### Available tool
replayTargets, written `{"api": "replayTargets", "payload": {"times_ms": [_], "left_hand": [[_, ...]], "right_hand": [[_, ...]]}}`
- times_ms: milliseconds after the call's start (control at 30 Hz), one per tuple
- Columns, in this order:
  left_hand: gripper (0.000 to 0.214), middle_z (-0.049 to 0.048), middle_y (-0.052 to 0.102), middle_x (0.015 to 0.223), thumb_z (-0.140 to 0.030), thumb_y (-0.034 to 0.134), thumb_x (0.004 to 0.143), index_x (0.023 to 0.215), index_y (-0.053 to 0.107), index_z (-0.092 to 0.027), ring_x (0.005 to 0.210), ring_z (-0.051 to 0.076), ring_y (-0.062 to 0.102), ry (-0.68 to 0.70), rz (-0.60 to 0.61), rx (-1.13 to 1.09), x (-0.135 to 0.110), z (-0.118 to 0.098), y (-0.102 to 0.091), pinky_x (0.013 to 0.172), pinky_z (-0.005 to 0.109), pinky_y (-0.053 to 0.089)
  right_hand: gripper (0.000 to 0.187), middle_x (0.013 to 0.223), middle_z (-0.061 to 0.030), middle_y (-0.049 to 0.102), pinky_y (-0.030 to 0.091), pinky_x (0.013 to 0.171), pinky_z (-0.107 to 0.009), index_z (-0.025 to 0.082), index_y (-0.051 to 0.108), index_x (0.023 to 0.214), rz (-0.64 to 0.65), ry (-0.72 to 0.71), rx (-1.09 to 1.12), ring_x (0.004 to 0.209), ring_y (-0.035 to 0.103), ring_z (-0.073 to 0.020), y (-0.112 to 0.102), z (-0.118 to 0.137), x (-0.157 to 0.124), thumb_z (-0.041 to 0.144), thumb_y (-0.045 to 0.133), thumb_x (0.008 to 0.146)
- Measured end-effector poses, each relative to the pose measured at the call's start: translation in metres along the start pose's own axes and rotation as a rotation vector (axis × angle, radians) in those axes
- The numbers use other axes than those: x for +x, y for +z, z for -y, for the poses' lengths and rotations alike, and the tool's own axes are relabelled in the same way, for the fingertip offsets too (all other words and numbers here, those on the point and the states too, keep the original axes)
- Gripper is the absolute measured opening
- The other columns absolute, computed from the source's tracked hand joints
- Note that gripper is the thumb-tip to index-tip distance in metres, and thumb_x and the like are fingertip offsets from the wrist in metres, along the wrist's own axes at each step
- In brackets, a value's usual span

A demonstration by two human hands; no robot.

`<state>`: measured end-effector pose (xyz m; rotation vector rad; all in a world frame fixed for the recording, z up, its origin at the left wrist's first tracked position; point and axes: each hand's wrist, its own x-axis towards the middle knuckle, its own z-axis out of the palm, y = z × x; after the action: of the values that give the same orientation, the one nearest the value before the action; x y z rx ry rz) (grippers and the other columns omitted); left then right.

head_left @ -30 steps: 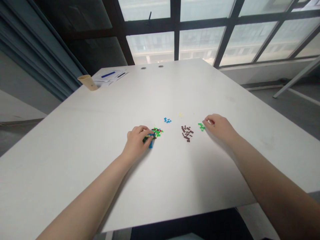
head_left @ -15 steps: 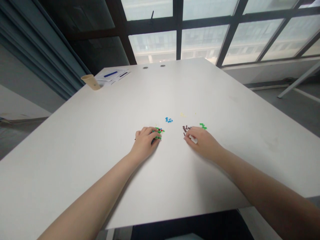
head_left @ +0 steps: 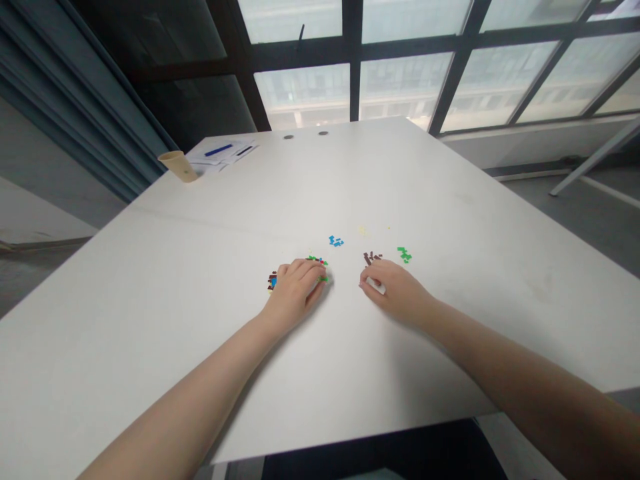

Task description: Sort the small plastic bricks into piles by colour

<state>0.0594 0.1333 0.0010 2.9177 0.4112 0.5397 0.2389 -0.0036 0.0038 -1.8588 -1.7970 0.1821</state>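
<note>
My left hand lies over a mixed pile of small coloured pieces, with its fingers stretched across the top and its thumb close to the index finger. Green, red and blue bits show past the fingertips, and brown and blue ones by the knuckles; the rest is covered. My right hand is closed in a pinch just in front of several small dark brown pieces. Whatever sits between its thumb and index finger is too small to make out.
Beyond the hands lie small groups of blue pieces, pale yellow pieces and green pieces on the white table. At the far left stand a beige paper cup and papers with a blue pen.
My right hand has moved slightly left and toward me, away from the brown pieces. My left hand has shifted a little right, uncovering more of the pile's left side.
</note>
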Motion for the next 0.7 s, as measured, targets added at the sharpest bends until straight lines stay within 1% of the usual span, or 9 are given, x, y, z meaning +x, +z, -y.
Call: {"api": "replayTargets", "payload": {"times_ms": [200,333,400,567,700], "left_hand": [[0.015,0.0039,0.063,0.093,-0.023,0.039,0.088,0.093,0.053,-0.02,0.091,0.019,0.051,0.024,0.047,-0.006,0.0,-0.002,0.002,0.073,0.032,0.03],[0.014,0.0041,0.064,0.09,-0.021,0.04,0.087,0.088,0.054,-0.02,0.089,0.019,0.051,0.005,0.061,0.026,-0.001,0.0,0.004,0.071,0.033,0.03],[0.014,0.0041,0.064,0.091,-0.019,0.041,0.086,0.089,0.055,-0.021,0.09,0.02,0.051,-0.016,0.062,0.031,-0.001,0.002,0.005,0.071,0.033,0.032],[0.017,0.0055,0.063,0.091,-0.012,0.044,0.081,0.089,0.056,-0.02,0.09,0.021,0.053,-0.027,0.022,-0.073,-0.001,0.009,0.009,0.076,0.035,0.039],[0.016,0.0069,0.062,0.089,-0.014,0.045,0.081,0.089,0.057,-0.02,0.087,0.02,0.055,-0.024,-0.032,-0.173,-0.001,0.012,0.011,0.076,0.036,0.044]], "right_hand": [[0.013,0.068,-0.0022,0.053,0.036,0.067,-0.026,0.017,0.059,0.078,0.018,-0.021,0.017,0.068,0.047,-0.0139,0.005,0.001,-0.001,0.02,0.047,0.081],[0.012,0.069,-0.0024,0.054,0.036,0.068,-0.027,0.017,0.059,0.079,0.027,-0.031,0.02,0.069,0.047,-0.0141,0.006,0.001,-0.001,0.02,0.048,0.081],[0.012,0.069,-0.0024,0.054,0.037,0.068,-0.027,0.017,0.059,0.079,0.031,-0.03,0.017,0.07,0.047,-0.0142,0.006,0.001,-0.001,0.02,0.048,0.081],[0.013,0.07,-0.0028,0.055,0.037,0.068,-0.027,0.017,0.06,0.08,0.038,-0.028,0.021,0.07,0.048,-0.0143,0.006,0.001,-0.001,0.02,0.048,0.081],[0.012,0.069,-0.0028,0.055,0.037,0.068,-0.027,0.017,0.06,0.079,0.039,-0.032,0.024,0.069,0.048,-0.0144,0.006,0.0,-0.001,0.02,0.048,0.081]]}}
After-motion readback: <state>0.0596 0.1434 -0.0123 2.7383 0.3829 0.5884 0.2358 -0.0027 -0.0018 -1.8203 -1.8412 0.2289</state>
